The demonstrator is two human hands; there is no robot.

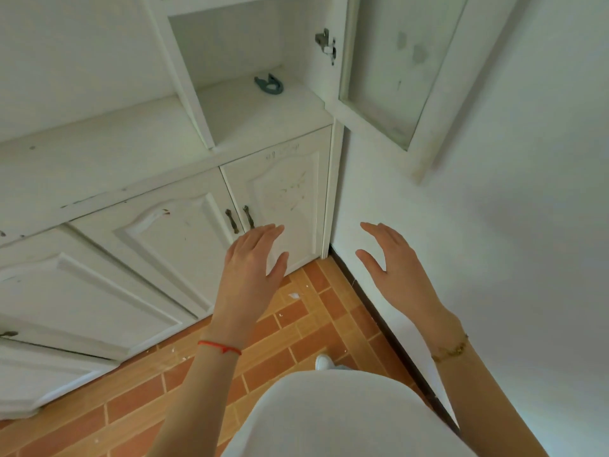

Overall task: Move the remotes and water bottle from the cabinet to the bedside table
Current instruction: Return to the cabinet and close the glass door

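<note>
Head view: both hands bare, fingers spread, gripping nothing. Left hand [255,258] hovers before the cabinet [158,222] lower doors, right hand [390,258] beside it, near the wall. Remotes, bottle: none visible; open shelf holds one blue-grey hook [269,84]. Likely searching: pull the two handles [240,219] and check inside. Count: two hands, one hook, zero remotes, zero bottles.
</note>
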